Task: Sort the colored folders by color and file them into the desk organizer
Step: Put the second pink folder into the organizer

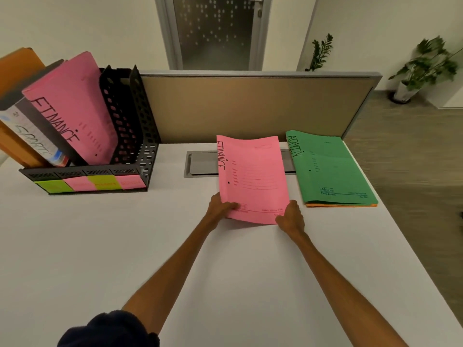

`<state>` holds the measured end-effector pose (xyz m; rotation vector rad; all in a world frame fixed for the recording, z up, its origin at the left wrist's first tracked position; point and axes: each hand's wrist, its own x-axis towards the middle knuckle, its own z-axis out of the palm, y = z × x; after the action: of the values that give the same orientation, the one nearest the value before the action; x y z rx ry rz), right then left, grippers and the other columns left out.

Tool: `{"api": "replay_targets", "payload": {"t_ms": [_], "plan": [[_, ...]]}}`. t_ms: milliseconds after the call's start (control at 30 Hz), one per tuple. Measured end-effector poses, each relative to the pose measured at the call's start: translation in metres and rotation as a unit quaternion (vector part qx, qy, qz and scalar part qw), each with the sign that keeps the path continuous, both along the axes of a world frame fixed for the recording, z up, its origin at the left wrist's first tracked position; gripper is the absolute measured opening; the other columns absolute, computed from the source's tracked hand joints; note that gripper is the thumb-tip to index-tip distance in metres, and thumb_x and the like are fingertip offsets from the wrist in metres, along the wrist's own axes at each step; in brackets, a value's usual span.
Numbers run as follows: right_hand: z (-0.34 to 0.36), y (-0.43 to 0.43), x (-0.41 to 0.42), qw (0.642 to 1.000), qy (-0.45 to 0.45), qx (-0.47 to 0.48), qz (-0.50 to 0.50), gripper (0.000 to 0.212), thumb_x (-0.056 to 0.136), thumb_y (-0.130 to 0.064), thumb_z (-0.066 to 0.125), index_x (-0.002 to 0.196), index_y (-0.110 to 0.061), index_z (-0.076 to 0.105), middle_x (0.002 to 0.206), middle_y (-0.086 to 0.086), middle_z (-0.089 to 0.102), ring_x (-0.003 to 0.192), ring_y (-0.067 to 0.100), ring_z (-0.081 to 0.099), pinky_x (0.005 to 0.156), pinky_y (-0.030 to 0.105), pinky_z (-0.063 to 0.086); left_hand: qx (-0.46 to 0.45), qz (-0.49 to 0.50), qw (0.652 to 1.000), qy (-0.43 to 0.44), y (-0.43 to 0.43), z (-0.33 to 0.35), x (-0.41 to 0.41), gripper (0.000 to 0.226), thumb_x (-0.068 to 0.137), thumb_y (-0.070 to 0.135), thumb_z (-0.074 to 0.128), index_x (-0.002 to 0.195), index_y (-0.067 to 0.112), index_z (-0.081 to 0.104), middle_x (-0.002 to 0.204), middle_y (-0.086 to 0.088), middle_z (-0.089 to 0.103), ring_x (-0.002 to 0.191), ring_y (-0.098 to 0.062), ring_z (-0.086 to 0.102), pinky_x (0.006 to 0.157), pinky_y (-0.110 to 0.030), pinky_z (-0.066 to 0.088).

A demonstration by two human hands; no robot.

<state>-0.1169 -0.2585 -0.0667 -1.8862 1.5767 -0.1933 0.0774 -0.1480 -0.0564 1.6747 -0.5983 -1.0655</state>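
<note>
Two grips hold one pink folder (253, 179) by its near edge at the centre of the frame. The left grip (221, 205) pinches the lower-left corner and the right grip (290, 217) curls round the lower-right corner. The folder's long axis runs from the lower frame toward the top. Its FINANCE spine is on the left, and its slightly bowed far edge overlaps the grey hatch (203, 162).

Just right of it, with a narrow gap, a green folder (330, 169) marked ADMIN lies flat on an orange folder (340, 205) near the counter's (100, 246) right edge.

The black organizer (130, 116) stands at upper left beside the partition (250, 106). A second pink folder (72, 103) and a grey binder (32, 136) in it lean left. Bare counter stretches between the organizer and the held folder.
</note>
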Motion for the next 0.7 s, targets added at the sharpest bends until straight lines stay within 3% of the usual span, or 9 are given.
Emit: {"api": "replay_targets", "payload": {"t_ms": [67,233,433,533,633,700], "plan": [[0.006,0.007,-0.004,1.0,-0.01,0.01,-0.005,0.049,0.084,-0.007,0.067,0.126,0.002,0.042,0.121,0.02,0.058,0.107,0.036,0.061,0.086,0.044,0.055,-0.012,-0.017,1.0,0.007,0.011,0.007,0.002,0.054,0.081,0.005,0.072,0.13,0.01,0.049,0.121,-0.011,0.063,0.104,-0.027,0.063,0.07,-0.031,0.059],[0.029,0.023,-0.006,0.998,-0.049,0.033,-0.024,0.044,0.082,-0.008,0.068,0.123,-0.005,0.051,0.116,0.014,0.065,0.104,0.03,0.064,0.085,0.037,0.056,-0.017,-0.019,0.999,0.026,0.046,0.022,0.009,0.059,0.078,0.005,0.076,0.13,0.01,0.05,0.121,-0.009,0.065,0.109,-0.029,0.063,0.085,-0.04,0.057],[0.056,0.035,-0.001,0.997,-0.071,0.03,-0.005,0.036,0.081,-0.01,0.069,0.115,-0.004,0.06,0.117,0.014,0.066,0.103,0.029,0.063,0.082,0.034,0.054,-0.086,-0.02,0.996,0.006,0.081,0.043,0.008,0.061,0.077,0.017,0.079,0.13,0.013,0.05,0.118,-0.007,0.066,0.103,-0.022,0.065,0.07,-0.027,0.06],[0.082,0.039,0.008,0.994,-0.103,-0.02,-0.017,0.06,0.08,-0.019,0.073,0.133,-0.004,0.049,0.131,0.016,0.051,0.118,0.031,0.054,0.09,0.037,0.048,-0.126,-0.015,0.992,-0.012,0.097,0.05,0.003,0.064,0.072,0.03,0.074,0.13,0.016,0.05,0.115,-0.002,0.067,0.099,-0.016,0.067,0.07,-0.025,0.059],[0.121,0.042,0.027,0.981,-0.166,-0.099,0.006,0.063,0.081,-0.03,0.075,0.133,-0.008,0.045,0.134,0.013,0.043,0.124,0.029,0.046,0.092,0.035,0.042,-0.159,-0.009,0.987,-0.021,0.111,0.053,0.0,0.063,0.074,0.029,0.072,0.131,0.016,0.051,0.119,-0.002,0.066,0.103,-0.018,0.066,0.077,-0.028,0.06],[0.155,0.045,0.044,0.967,-0.204,-0.147,0.036,0.068,0.083,-0.037,0.074,0.137,-0.01,0.041,0.14,0.012,0.038,0.129,0.028,0.042,0.103,0.039,0.041,-0.169,-0.009,0.985,-0.021,0.117,0.055,-0.002,0.062,0.075,0.028,0.072,0.132,0.016,0.05,0.12,-0.004,0.066,0.103,-0.019,0.067,0.077,-0.029,0.06]]}}
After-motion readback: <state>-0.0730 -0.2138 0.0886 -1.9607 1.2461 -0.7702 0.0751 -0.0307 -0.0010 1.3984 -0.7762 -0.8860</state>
